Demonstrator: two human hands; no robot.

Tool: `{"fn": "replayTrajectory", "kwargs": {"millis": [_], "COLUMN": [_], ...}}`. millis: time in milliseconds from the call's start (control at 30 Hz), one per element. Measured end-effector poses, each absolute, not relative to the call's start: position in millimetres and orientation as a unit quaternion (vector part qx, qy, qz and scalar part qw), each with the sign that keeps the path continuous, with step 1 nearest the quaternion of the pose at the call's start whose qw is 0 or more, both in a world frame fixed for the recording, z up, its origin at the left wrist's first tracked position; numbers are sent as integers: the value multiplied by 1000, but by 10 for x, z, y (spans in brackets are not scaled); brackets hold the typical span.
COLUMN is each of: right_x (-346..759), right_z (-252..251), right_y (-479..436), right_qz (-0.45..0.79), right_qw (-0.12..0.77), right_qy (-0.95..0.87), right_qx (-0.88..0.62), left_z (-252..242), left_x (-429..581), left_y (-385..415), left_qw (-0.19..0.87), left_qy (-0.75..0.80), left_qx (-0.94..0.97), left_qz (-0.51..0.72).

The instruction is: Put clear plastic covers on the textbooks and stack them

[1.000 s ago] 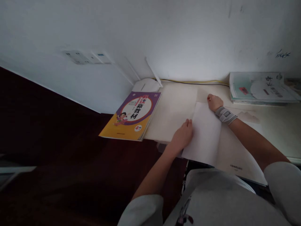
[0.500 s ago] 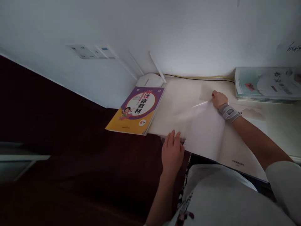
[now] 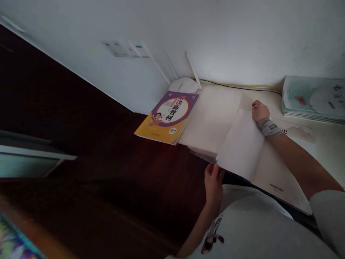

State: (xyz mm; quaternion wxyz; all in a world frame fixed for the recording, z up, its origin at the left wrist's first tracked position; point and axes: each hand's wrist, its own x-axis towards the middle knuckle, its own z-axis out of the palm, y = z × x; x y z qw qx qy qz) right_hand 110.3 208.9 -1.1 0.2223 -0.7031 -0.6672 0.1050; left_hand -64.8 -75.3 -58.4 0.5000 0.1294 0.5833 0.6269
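Note:
A large thin book (image 3: 241, 147) lies open at the table's front, a blank white page on its left and a printed title page on its right. My left hand (image 3: 214, 183) is closed at the lower left corner of the blank page, fingers bent around its edge. At the top of the book, my right hand (image 3: 260, 111) is curled closed against the page's upper edge; its fingertips are partly hidden. A grey wrist brace wraps the right wrist. The right forearm crosses the title page and covers part of its print.
Left of the open book, a purple and yellow textbook (image 3: 168, 117) overhangs the table edge. Behind it stands a white router (image 3: 184, 85) with raised antennas. A stack of green-covered books (image 3: 314, 99) sits at the right, against the wall. Cables run along the wall.
My left hand has moved right and closed at the book's lower left corner; its fingers were spread before. The blank page lies flatter. The camera view has shifted left.

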Motion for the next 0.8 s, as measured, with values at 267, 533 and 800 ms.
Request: {"fn": "replayTrajectory", "kwargs": {"millis": [267,533,800], "right_x": [1095,1165,1419], "right_z": [6,28,68], "right_y": [2060,2087,2109], "right_qz": [99,120,184], "right_qw": [207,159,217], "right_qy": [-675,-704,-724], "right_qx": [-701,-682,-629], "left_z": [-439,-470,-428], "left_x": [-541,-478,-602], "left_y": [-519,-303,-183], "left_qw": [558,466,379], "left_qy": [492,516,539], "left_qx": [23,6,78], "left_qz": [667,719,748]}}
